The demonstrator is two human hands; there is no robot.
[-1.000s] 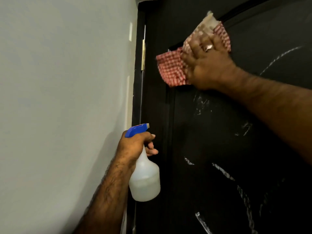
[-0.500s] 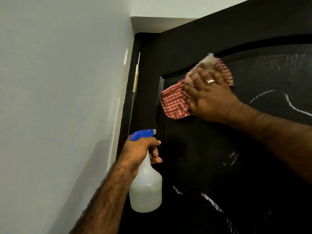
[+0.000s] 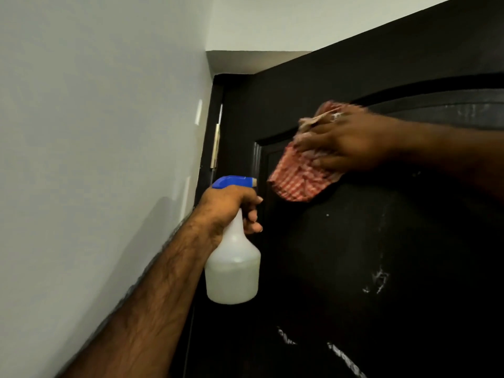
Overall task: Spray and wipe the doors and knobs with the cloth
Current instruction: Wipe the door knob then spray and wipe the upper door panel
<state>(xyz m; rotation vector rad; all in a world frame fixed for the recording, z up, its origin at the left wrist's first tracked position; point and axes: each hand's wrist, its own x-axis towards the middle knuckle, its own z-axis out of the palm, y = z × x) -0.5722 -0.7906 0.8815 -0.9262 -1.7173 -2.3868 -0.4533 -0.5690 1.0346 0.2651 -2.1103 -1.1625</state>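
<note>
Pressing flat against the black door, the right hand holds a red-and-white checked cloth to the upper left corner of the raised arched panel. Fingers lie spread and extended over the cloth, pointing left; the image there is motion-blurred, so finer finger placement cannot be told. Most of the cloth shows below and left of the fingers, bunched and creased, with a further fold above the knuckles. A ring is visible on one finger.

Left hand grips the neck of a spray bottle, fingers curled round it just under the blue trigger head. The bottle hangs upright, long axis vertical, nozzle pointing right toward the door. Its body is translucent white plastic, bell-shaped, partly filled with cloudy liquid.

Door surface is dark and matte, with whitish streaks at lower right. A brass hinge sits on the left edge, beside a plain pale wall.
</note>
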